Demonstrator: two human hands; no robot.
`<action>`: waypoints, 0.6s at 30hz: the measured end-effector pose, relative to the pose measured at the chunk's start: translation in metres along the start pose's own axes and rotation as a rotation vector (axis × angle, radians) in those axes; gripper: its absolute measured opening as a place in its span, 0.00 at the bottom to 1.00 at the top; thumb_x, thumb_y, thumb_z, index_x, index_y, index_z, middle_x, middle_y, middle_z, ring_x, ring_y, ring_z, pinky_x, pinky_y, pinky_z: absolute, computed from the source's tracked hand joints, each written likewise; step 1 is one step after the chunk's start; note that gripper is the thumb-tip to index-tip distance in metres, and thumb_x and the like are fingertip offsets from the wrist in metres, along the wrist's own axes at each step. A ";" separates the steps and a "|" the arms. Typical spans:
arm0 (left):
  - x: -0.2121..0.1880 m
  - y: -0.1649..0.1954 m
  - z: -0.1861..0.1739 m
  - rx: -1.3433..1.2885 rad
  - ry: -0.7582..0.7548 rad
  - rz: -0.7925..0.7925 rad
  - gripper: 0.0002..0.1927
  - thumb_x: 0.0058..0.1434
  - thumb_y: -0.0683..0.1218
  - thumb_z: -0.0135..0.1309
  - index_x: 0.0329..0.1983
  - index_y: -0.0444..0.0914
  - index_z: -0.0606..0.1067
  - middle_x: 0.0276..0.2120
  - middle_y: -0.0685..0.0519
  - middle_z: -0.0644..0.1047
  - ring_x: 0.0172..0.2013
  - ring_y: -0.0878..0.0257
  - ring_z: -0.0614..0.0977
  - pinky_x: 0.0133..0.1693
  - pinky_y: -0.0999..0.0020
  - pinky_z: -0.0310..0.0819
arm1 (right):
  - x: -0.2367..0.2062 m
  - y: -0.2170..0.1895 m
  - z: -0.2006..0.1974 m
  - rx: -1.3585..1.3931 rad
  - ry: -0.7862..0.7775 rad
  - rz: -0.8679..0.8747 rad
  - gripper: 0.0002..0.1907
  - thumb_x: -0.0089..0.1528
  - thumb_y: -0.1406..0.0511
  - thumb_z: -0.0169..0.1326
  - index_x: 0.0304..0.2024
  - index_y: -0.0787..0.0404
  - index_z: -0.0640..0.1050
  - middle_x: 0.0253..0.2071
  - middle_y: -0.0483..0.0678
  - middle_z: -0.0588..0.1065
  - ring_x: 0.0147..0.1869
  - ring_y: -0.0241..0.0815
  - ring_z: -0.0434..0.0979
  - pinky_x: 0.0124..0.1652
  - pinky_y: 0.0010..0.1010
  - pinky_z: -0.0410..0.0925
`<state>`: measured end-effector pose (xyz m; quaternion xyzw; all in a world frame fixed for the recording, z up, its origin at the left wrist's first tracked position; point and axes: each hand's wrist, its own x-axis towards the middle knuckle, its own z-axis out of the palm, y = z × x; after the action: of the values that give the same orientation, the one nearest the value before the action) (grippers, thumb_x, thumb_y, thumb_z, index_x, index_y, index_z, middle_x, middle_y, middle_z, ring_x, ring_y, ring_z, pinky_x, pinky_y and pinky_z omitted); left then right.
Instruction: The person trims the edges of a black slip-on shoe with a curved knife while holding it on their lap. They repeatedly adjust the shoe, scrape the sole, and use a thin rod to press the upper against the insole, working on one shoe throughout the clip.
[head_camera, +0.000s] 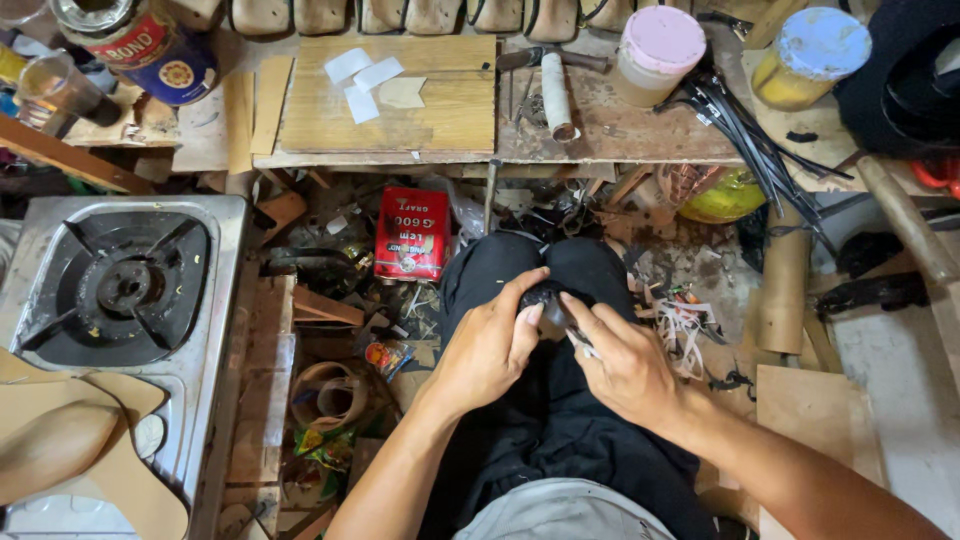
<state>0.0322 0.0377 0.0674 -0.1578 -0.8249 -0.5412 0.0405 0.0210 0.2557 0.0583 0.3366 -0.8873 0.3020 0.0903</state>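
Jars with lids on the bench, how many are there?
2. The pink-lidded jar stands at the top middle-right, and the blue-lidded jar sits just right of it. More may be hidden outside the picture.

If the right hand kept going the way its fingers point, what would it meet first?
The right hand points up-left at the small dark object on the lap; it would likely press into that at once, then the left hand.

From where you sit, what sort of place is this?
Probably a small shoemaking or leather-craft workshop. A worn wooden workbench is strewn with tools, a red glue can stands among scraps on the floor, and tan leather cut-outs lie by a gas stove. Both hands work a small dark piece.
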 end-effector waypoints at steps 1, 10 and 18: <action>0.000 0.000 0.000 0.022 0.023 0.029 0.22 0.72 0.46 0.43 0.67 0.34 0.65 0.34 0.35 0.79 0.38 0.35 0.81 0.39 0.48 0.74 | 0.001 0.000 -0.003 -0.018 -0.029 0.007 0.33 0.55 0.75 0.58 0.65 0.66 0.70 0.35 0.55 0.71 0.32 0.55 0.77 0.31 0.42 0.71; 0.001 0.004 0.000 -0.196 -0.040 -0.312 0.22 0.70 0.48 0.42 0.65 0.41 0.67 0.23 0.37 0.77 0.25 0.40 0.84 0.32 0.51 0.76 | 0.004 0.002 0.015 -0.208 0.036 -0.114 0.36 0.53 0.72 0.60 0.65 0.69 0.68 0.35 0.55 0.71 0.33 0.55 0.77 0.33 0.41 0.72; -0.006 -0.002 0.006 0.031 0.159 -0.041 0.18 0.71 0.45 0.44 0.62 0.37 0.71 0.30 0.38 0.80 0.32 0.39 0.82 0.36 0.50 0.76 | -0.005 -0.017 0.005 0.090 -0.117 0.223 0.29 0.60 0.69 0.56 0.64 0.64 0.70 0.35 0.53 0.76 0.35 0.50 0.81 0.36 0.39 0.73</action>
<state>0.0383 0.0407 0.0615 -0.0965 -0.8306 -0.5398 0.0974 0.0365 0.2458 0.0608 0.2565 -0.9085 0.3297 -0.0113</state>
